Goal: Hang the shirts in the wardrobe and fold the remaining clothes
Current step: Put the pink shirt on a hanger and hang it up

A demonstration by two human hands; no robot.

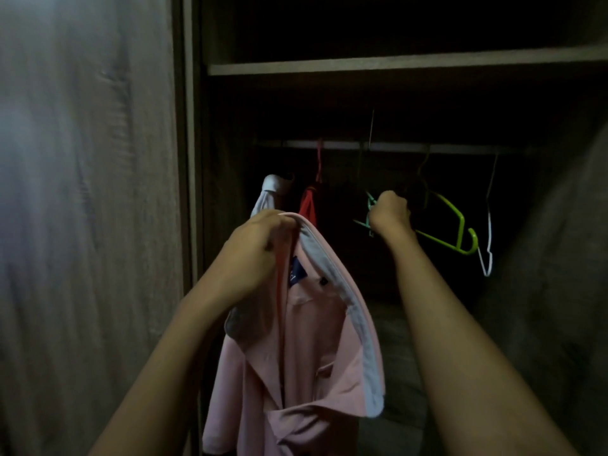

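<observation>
Head view looks into a dark wardrobe (194,159). Left hand (260,248) is pinched shut on the collar of a pink polo shirt (296,357), held up in front, not hung yet. Right hand (391,213) is closed around a teal hanger (367,213) under the rail (394,147). Two shirts already hang: one white (269,192), one red (307,202). I count three spare hangers: teal, green (457,225), white (489,245). No clothes left for folding show here.

Dim, grainy view — wardrobe (394,103) interior nearly black, left edge blurred.
</observation>
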